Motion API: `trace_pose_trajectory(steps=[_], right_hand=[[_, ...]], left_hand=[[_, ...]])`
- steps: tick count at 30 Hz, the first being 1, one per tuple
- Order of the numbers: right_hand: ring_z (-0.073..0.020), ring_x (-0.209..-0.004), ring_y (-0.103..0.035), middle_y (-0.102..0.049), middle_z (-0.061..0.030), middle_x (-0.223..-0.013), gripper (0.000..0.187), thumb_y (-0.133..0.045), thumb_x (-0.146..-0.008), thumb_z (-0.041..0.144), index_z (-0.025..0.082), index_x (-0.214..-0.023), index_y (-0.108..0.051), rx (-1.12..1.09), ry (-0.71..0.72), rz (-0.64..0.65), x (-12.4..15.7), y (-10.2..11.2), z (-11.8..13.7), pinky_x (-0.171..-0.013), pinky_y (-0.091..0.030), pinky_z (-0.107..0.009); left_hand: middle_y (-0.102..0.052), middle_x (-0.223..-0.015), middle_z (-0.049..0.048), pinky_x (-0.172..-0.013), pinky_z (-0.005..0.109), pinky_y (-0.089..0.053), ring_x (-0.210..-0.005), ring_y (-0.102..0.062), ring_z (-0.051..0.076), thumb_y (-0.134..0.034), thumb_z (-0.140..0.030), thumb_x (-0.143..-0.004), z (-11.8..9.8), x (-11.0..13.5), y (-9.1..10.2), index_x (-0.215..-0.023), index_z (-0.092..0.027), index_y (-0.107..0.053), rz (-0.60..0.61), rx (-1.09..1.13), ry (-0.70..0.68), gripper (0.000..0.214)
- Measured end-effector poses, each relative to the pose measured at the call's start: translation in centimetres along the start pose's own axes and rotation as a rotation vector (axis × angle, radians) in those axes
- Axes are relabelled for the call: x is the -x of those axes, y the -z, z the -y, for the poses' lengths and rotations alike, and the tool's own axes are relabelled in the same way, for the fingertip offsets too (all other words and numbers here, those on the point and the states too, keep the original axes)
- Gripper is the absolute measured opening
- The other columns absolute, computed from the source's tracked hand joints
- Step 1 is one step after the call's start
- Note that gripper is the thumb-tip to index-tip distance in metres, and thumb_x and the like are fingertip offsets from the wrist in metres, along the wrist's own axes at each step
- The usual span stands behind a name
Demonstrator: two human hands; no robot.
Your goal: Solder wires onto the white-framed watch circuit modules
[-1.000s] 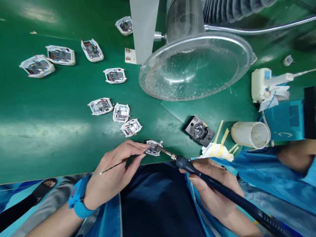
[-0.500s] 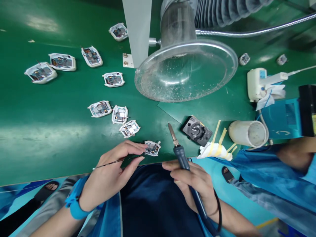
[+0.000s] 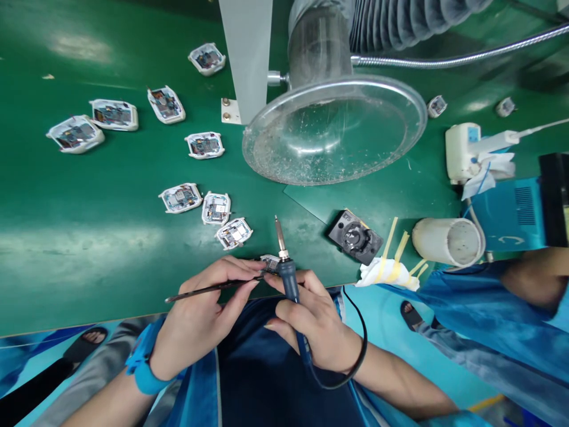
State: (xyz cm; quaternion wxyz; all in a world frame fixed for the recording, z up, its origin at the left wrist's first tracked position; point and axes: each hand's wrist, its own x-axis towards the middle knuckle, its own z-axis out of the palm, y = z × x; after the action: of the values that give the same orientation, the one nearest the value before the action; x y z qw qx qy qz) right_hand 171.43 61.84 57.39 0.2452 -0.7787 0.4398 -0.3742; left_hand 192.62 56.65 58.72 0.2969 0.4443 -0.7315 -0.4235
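Left hand (image 3: 200, 323) pinches tweezers (image 3: 208, 289) beside small board (image 3: 269, 262); right hand (image 3: 311, 320) grips soldering iron (image 3: 287, 267). White cup (image 3: 447, 242), interior bare, lies right of board.

- Wide bare green mat (image 3: 75, 237) lies open to the left of the hands.
- Three small boards (image 3: 216, 207) crowd the mat just beyond the left hand (image 3: 200, 323).
- The clear extraction hood (image 3: 333, 127) hangs low over the middle, barring reach farther back.
- To the right, a black holder (image 3: 355, 236), a white wad (image 3: 384, 273) and a white tube (image 3: 447, 241) block the near edge.
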Motion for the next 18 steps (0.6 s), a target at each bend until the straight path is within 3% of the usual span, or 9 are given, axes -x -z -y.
trace_pose_trajectory(steps=[3, 7, 9, 11, 13, 18], right_hand=[[-0.0235, -0.106, -0.071, -0.075, -0.0174, -0.126, 0.023, -0.053, -0.108, 0.037, 0.017, -0.105, -0.065, -0.018, 0.0, -0.004, 0.0, 1.0, -0.1, -0.088, -0.06, -0.04], [-0.0245, -0.109, -0.073, -0.074, -0.0176, -0.121, 0.055, -0.04, -0.106, 0.061, 0.017, -0.133, -0.06, -0.04, -0.118, -0.072, 0.7, 3.5, 0.2, -0.088, -0.063, -0.039], [-0.024, -0.107, -0.075, -0.077, -0.0126, -0.112, 0.046, -0.052, -0.105, 0.056, 0.022, -0.134, -0.06, -0.053, -0.223, -0.137, 1.1, 4.7, 0.5, -0.085, -0.065, -0.038], [-0.0217, -0.094, -0.078, -0.079, -0.0045, -0.099, 0.032, -0.067, -0.1, 0.038, 0.028, -0.13, -0.063, -0.072, -0.307, -0.197, 1.7, 5.6, 0.8, -0.079, -0.066, -0.035], [-0.0206, -0.079, -0.079, -0.081, 0.001, -0.089, 0.031, -0.075, -0.095, 0.027, 0.032, -0.125, -0.066, -0.062, -0.366, -0.223, 2.2, 6.2, 1.1, -0.073, -0.068, -0.034], [-0.0248, -0.07, -0.079, -0.081, -0.002, -0.085, 0.019, -0.072, -0.096, 0.038, 0.029, -0.113, -0.072, 0.048, -0.343, -0.201, 1.9, 6.8, 1.8, -0.063, -0.069, -0.037]], left_hand=[[-0.076, -0.111, 0.0007, -0.096, 0.022, -0.061, -0.11, -0.074, 0.012, -0.063, -0.011, -0.098, -0.1, 0.2, -0.3, -0.105, -0.024, -0.061, -0.031, -0.021, -0.021, 0.015], [-0.076, -0.106, 0.0025, -0.092, 0.023, -0.062, -0.108, -0.075, 0.013, -0.063, -0.01, -0.098, -0.4, 0.3, -0.8, -0.102, -0.022, -0.059, -0.08, -0.044, -0.034, 0.014], [-0.076, -0.105, 0.0034, -0.091, 0.024, -0.063, -0.107, -0.076, 0.014, -0.063, -0.009, -0.098, -0.4, 0.3, -0.9, -0.101, -0.022, -0.059, -0.093, -0.056, -0.043, 0.014], [-0.076, -0.104, 0.004, -0.09, 0.026, -0.064, -0.106, -0.076, 0.015, -0.063, -0.009, -0.097, -0.4, 0.3, -1.0, -0.101, -0.022, -0.059, -0.102, -0.062, -0.051, 0.014], [-0.077, -0.103, 0.0043, -0.089, 0.028, -0.065, -0.105, -0.077, 0.017, -0.063, -0.009, -0.097, -0.4, 0.3, -1.1, -0.101, -0.022, -0.059, -0.112, -0.053, -0.052, 0.014], [-0.077, -0.105, 0.0045, -0.092, 0.029, -0.065, -0.107, -0.077, 0.017, -0.062, -0.008, -0.097, -0.5, 0.2, -1.2, -0.101, -0.022, -0.06, -0.118, -0.04, -0.054, 0.014]])
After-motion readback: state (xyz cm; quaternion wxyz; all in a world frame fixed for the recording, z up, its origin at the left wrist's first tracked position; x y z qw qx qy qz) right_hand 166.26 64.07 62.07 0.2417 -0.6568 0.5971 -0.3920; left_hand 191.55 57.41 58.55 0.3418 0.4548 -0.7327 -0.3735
